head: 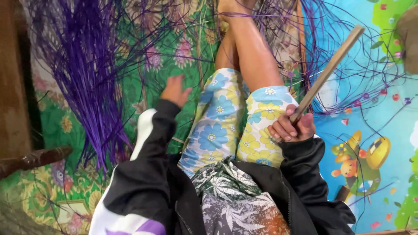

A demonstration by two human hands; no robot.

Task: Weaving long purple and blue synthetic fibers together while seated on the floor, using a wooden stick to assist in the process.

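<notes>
On the floor, on a green floral mat [174, 65], the person sits with legs stretched out ahead, in flowered shorts [235, 126] of blue and yellow. Landmark: the shorts.

Right hand [291, 127] sits just beside the shorts on their right edge, at the thigh, fingers curled tight round the lower end of a flat wooden stick [327, 73]. Stick slants up and away from the shorts toward the upper right, its far end over a bright blue cartoon-print mat [370, 130]. Grip is closed, full fist, thumb hidden.

Left hand [174, 90] is out to the left of the shorts, near them but apart, over the green mat. Fingers loosely spread, palm down, nothing in it. Motion-blurred, so whether it touches the mat: cannot tell.

Purple strands [93, 82], long and thin, lie in a thick bundle well left of the shorts, fanning down toward the lower left. The left hand is nearest to this bundle but clear of it. More loose purple strands curl above and right of the shorts, crossing the bare legs and looping around the stick's upper half over the blue mat.

Black jacket sleeves [152, 174] with white and purple panels cover both arms, below the shorts in view. A dark wooden furniture leg [32, 159] lies far left of the shorts, at the mat's edge.
</notes>
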